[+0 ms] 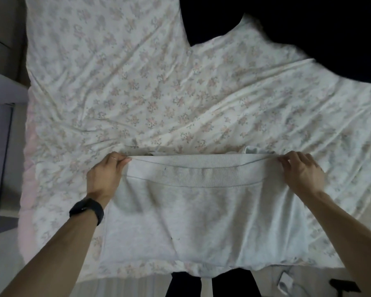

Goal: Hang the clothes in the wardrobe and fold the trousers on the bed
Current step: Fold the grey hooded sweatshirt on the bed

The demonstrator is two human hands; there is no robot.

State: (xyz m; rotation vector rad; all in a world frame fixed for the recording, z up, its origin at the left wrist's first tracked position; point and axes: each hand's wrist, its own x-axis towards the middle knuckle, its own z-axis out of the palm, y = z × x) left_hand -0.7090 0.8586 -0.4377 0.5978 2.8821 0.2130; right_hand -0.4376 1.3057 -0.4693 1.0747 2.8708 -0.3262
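Head view, looking down: pale grey trousers [201,215] lie flat on a floral-sheeted bed [137,93]. The left hand [105,174] pinches one end of the ribbed waistband [191,174], and the right hand [300,172] grips the other. A black garment [308,28] lies at the far right.

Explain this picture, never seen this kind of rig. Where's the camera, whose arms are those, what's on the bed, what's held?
No robot here: one wide-angle camera sits on a person's head and looks down at their own bare arms. The left hand and the right hand each pinch one end of the ribbed waistband of light grey trousers, laid out on a bed with a floral sheet. A dark garment lies at the far right. The left wrist wears a black band.
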